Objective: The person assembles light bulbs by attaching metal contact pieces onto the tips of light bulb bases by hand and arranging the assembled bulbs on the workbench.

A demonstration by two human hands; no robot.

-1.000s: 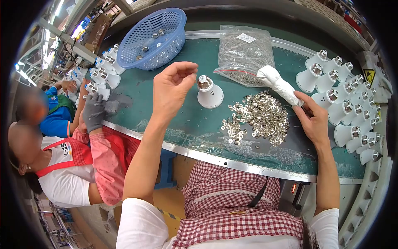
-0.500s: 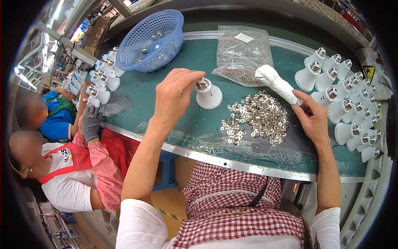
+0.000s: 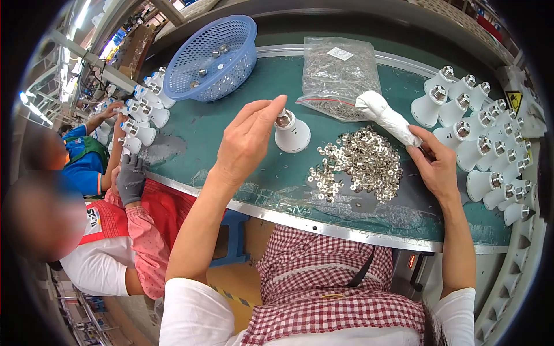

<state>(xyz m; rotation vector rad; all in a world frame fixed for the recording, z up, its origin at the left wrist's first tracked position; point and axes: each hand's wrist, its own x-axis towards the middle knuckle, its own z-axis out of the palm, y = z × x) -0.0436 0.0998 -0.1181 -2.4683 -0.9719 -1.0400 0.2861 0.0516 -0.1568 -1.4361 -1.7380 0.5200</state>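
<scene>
A white light bulb point(image 3: 292, 136) stands upright on the green bench, its metal screw cap at the top. My left hand point(image 3: 249, 138) is at that cap with its fingers pressed together. Whatever the fingertips may pinch is hidden from me. My right hand point(image 3: 434, 160) grips a tool wrapped in white material point(image 3: 388, 118), whose rounded end points up and left. Below the wrapped tool lies a heap of small shiny metal contacts point(image 3: 372, 164), some of them scattered toward the bulb.
Behind the heap lies a clear bag of thin metal pins point(image 3: 339, 72). A blue perforated basket point(image 3: 210, 57) with a few metal caps stands back left. Several bulbs point(image 3: 461, 132) fill the right side, more point(image 3: 144, 112) the left. Two co-workers sit left, one wearing a grey glove point(image 3: 131, 177).
My left hand has tilted slightly, its fingertips now pointing higher beside the cap. My right hand and the wrapped tool stay put. The nearer co-worker has leaned forward; the farther one has raised a hand.
</scene>
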